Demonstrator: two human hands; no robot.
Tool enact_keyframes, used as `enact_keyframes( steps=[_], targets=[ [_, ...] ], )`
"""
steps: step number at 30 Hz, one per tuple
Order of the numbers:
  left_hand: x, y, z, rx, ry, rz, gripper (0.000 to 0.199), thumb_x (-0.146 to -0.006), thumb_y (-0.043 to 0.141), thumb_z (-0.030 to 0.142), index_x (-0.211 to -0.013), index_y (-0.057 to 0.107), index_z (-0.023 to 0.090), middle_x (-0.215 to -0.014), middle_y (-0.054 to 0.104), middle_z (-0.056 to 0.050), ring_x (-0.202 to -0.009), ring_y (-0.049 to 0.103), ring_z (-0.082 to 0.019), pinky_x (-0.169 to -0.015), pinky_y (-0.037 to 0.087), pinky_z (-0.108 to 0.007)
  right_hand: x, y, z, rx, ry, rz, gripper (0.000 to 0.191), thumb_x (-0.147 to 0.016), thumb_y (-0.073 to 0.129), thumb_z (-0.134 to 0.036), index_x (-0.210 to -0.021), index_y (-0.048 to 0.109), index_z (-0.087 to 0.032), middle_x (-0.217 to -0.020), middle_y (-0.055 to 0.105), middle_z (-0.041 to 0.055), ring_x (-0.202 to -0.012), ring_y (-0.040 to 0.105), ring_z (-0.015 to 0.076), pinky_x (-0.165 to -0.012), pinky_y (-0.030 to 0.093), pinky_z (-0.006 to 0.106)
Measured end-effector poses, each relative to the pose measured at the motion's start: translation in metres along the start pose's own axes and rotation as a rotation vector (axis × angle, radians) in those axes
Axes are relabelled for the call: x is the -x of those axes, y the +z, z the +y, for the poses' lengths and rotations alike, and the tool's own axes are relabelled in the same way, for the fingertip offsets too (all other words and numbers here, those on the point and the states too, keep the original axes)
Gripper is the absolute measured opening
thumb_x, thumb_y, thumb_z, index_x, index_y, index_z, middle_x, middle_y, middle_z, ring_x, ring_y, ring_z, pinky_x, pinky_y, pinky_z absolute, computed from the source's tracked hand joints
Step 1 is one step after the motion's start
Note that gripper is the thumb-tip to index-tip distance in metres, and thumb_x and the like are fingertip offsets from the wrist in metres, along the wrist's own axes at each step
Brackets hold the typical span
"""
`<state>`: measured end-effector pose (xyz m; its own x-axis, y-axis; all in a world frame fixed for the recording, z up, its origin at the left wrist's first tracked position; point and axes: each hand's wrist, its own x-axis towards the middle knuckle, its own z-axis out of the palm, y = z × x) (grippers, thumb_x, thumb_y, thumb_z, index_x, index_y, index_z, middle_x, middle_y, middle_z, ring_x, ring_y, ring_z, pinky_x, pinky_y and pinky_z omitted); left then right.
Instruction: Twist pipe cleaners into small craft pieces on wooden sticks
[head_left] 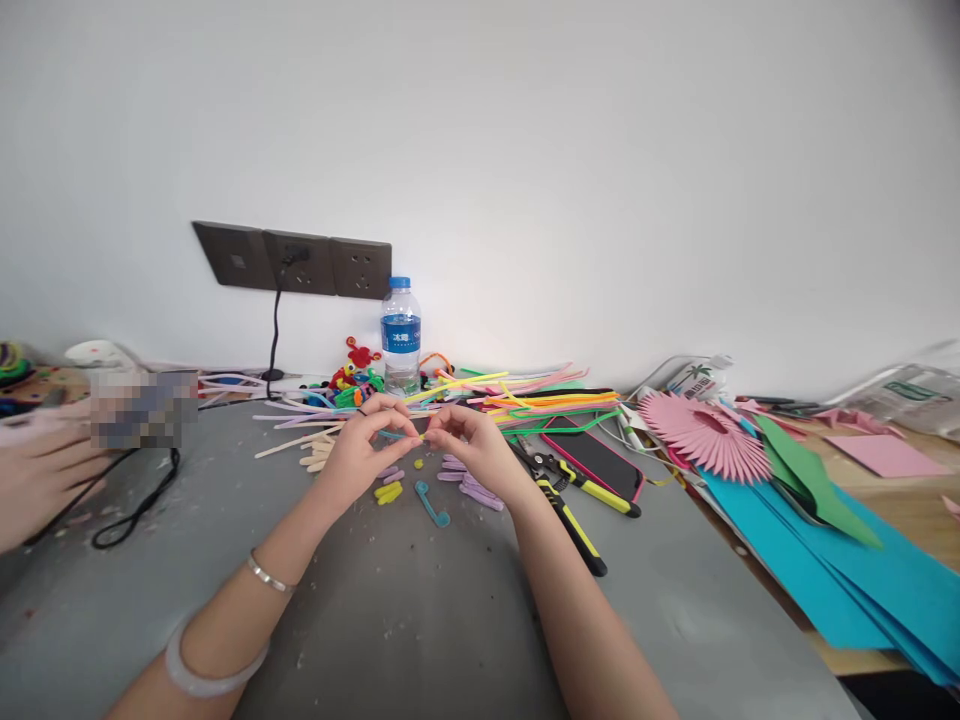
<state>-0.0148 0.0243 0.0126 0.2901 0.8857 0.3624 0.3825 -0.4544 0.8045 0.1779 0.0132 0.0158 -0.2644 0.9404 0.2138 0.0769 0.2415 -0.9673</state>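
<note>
My left hand (375, 447) and my right hand (469, 445) meet fingertip to fingertip over the grey table (420, 620). Both pinch a small yellow piece (422, 437), mostly hidden by the fingers. A bit of blue stem (390, 435) shows at my left fingers. Below the hands lie a blue stem with curled ends (433, 505), folded yellow pieces (388, 492) and a small yellow coil (418, 464). Folded purple pieces (480, 491) lie under my right hand, and cream pieces (319, 452) lie left of my left hand.
Pliers (574, 525) and a phone (596, 458) lie to the right. Behind are loose coloured stems (555, 402) and a water bottle (401, 340). Another person's hand (56, 470) is at far left beside a black cord (139, 530). Blue paper (832, 570) covers the right side.
</note>
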Motion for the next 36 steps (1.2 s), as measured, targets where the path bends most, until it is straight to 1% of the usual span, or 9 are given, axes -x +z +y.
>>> enact_keyframes(
  steps=[5,8,11,13,16,18,23,30,36],
  targets=[
    [0.0,-0.006,0.002,-0.007,0.075,-0.077,0.017,-0.082,0.068,0.038,-0.073,0.073,0.025,-0.106,0.059,-0.006,-0.097,0.056,-0.023,-0.075,0.047,-0.03,0.001,-0.001,-0.003,-0.15,0.031,-0.092,0.031,-0.08,0.073,-0.047,-0.076,0.063,-0.018,-0.069,0.061,-0.0019,-0.064,0.055,0.0124,-0.064,0.046,0.026],
    [-0.001,-0.007,0.003,0.052,0.06,-0.084,0.016,-0.081,0.07,0.038,-0.072,0.073,0.024,-0.108,0.058,-0.007,-0.101,0.055,-0.024,-0.077,0.047,-0.031,0.0,-0.001,-0.004,-0.189,0.051,-0.11,0.03,-0.079,0.074,-0.046,-0.077,0.064,-0.018,-0.069,0.062,-0.0018,-0.065,0.057,0.0128,-0.067,0.047,0.027],
    [-0.002,-0.002,0.003,0.258,-0.067,0.036,0.019,-0.075,0.074,0.041,-0.073,0.072,0.022,-0.111,0.059,-0.008,-0.107,0.056,-0.025,-0.076,0.048,-0.031,-0.001,0.002,-0.002,-0.224,0.039,-0.054,0.029,-0.078,0.075,-0.046,-0.08,0.065,-0.019,-0.073,0.066,-0.0001,-0.07,0.061,0.0153,-0.072,0.05,0.03],
    [-0.002,0.002,0.003,0.431,-0.202,0.117,0.025,-0.07,0.078,0.045,-0.075,0.072,0.021,-0.113,0.061,-0.009,-0.106,0.057,-0.025,-0.077,0.049,-0.032,-0.001,0.006,-0.001,-0.204,-0.012,0.03,0.027,-0.078,0.074,-0.045,-0.08,0.065,-0.02,-0.074,0.067,0.0011,-0.071,0.062,0.0165,-0.071,0.05,0.031],
    [-0.001,0.008,0.006,0.608,-0.414,0.109,0.034,-0.065,0.081,0.05,-0.077,0.074,0.02,-0.118,0.062,-0.009,-0.097,0.059,-0.023,-0.072,0.047,-0.03,-0.001,0.013,-0.001,-0.031,-0.161,0.173,0.017,-0.082,0.069,-0.036,-0.078,0.065,-0.02,-0.075,0.066,0.0016,-0.071,0.059,0.016,-0.068,0.048,0.029],
    [0.0,0.01,0.009,0.68,-0.479,0.071,0.036,-0.062,0.083,0.052,-0.076,0.074,0.019,-0.12,0.062,-0.01,-0.091,0.057,-0.021,-0.068,0.045,-0.028,0.001,0.016,-0.002,0.121,-0.262,0.215,0.01,-0.085,0.065,-0.027,-0.079,0.065,-0.02,-0.077,0.066,0.0016,-0.071,0.058,0.0153,-0.068,0.047,0.028],
    [0.001,0.01,0.016,0.757,-0.486,0.042,0.033,-0.06,0.087,0.047,-0.073,0.076,0.019,-0.121,0.06,-0.007,-0.084,0.051,-0.015,-0.064,0.039,-0.025,0.003,0.015,-0.005,0.324,-0.416,0.235,0.009,-0.087,0.058,-0.018,-0.079,0.062,-0.019,-0.077,0.066,0.0017,-0.071,0.058,0.0143,-0.068,0.047,0.027],
    [0.002,0.01,0.013,0.761,-0.42,0.003,0.028,-0.068,0.083,0.045,-0.073,0.075,0.019,-0.121,0.056,-0.005,-0.082,0.047,-0.013,-0.064,0.037,-0.024,0.004,0.013,-0.003,0.406,-0.479,0.18,0.011,-0.09,0.058,-0.016,-0.079,0.06,-0.02,-0.076,0.065,0.0019,-0.074,0.059,0.0163,-0.072,0.046,0.029],
    [0.003,0.002,0.011,0.813,-0.437,-0.16,0.03,-0.074,0.08,0.047,-0.081,0.076,0.018,-0.136,0.048,-0.006,-0.084,0.046,-0.013,-0.065,0.038,-0.024,0.006,0.009,-0.009,0.415,-0.533,0.097,0.011,-0.096,0.056,-0.02,-0.087,0.062,-0.02,-0.083,0.065,0.0039,-0.08,0.057,0.0178,-0.077,0.044,0.032]
  ],
)
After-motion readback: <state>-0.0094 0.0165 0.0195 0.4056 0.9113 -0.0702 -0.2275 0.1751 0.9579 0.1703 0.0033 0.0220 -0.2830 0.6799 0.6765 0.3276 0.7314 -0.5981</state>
